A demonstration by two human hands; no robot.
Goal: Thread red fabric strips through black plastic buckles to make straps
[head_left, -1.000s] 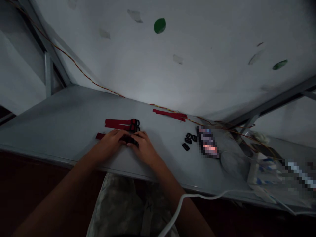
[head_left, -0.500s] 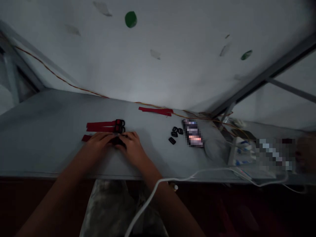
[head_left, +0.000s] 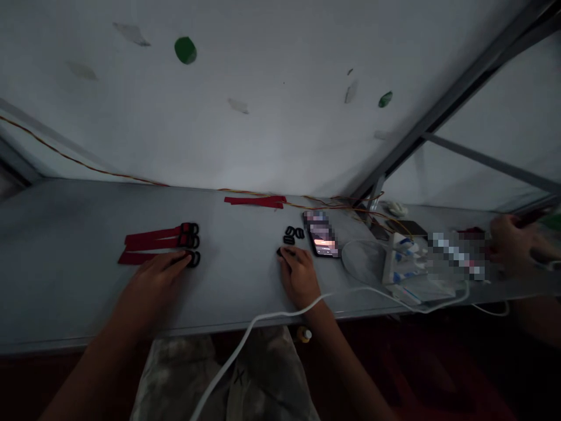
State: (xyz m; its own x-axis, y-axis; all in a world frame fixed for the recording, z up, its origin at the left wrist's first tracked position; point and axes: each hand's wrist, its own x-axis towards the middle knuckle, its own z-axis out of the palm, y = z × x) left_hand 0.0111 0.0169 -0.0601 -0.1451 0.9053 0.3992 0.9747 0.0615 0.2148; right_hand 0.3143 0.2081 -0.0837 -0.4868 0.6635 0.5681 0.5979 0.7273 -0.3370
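- So the hands were together over one strap a moment ago, and now they've split up: the right hand (head_left: 300,279) has gone over to the loose black buckles (head_left: 294,233), and the left hand (head_left: 153,280) is back with the strap.
- Right hand grip: narrow, fingertips down on one small black buckle (head_left: 280,252). Can't tell if it's actually pinched, since the fingers cover most of it.
- Left hand grip: fingers bunched close together on the lowest red strap (head_left: 134,258), right by its black buckle end (head_left: 196,259). Can't tell if the thumb is clamped under there.
- Just past the left fingers, two more red straps (head_left: 151,238) lie above that one, black buckles on their right-hand ends too.
- The other loose buckles sit in a little cluster just beyond the right fingertips, with a phone (head_left: 321,234), screen lit, just to their right.
- Further back, plain red strips (head_left: 254,202) lie along the wall edge of the grey table (head_left: 236,275).
- White cable (head_left: 267,316) crosses in front of the right wrist.
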